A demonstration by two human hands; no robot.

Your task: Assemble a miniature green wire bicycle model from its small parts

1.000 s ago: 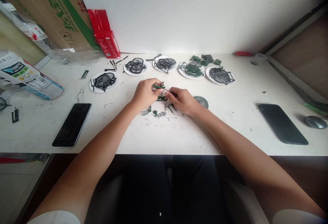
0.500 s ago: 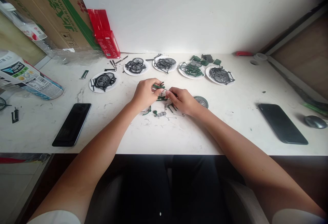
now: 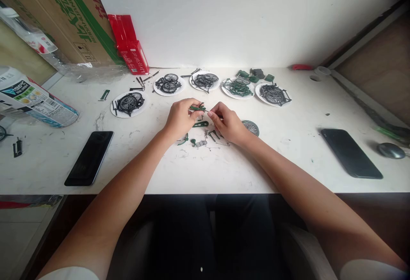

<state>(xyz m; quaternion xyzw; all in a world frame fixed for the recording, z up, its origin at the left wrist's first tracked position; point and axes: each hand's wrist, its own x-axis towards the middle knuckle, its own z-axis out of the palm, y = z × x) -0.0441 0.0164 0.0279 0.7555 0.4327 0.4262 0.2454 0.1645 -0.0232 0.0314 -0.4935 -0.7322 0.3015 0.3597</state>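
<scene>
My left hand (image 3: 181,118) is closed on a small green model part (image 3: 197,108) held just above the white table (image 3: 224,164). My right hand (image 3: 228,124) pinches at the right end of the same part, fingertips nearly touching the left hand's. Under the hands lie loose bits: a green curved piece (image 3: 200,123), small green and grey pieces (image 3: 195,142) and a spoked model wheel (image 3: 251,127) just right of my right hand.
Several paper plates with model bicycle parts line the back: (image 3: 128,103), (image 3: 168,85), (image 3: 205,80), (image 3: 238,88), (image 3: 273,95). Black phones lie at left (image 3: 89,157) and right (image 3: 351,158). A mouse (image 3: 390,150), red box (image 3: 133,53), cardboard box (image 3: 64,11) and packaged bundle (image 3: 32,100) stand around.
My right hand rose a little and shifted toward the left hand, uncovering the green curved piece on the table. The view tilted slightly.
</scene>
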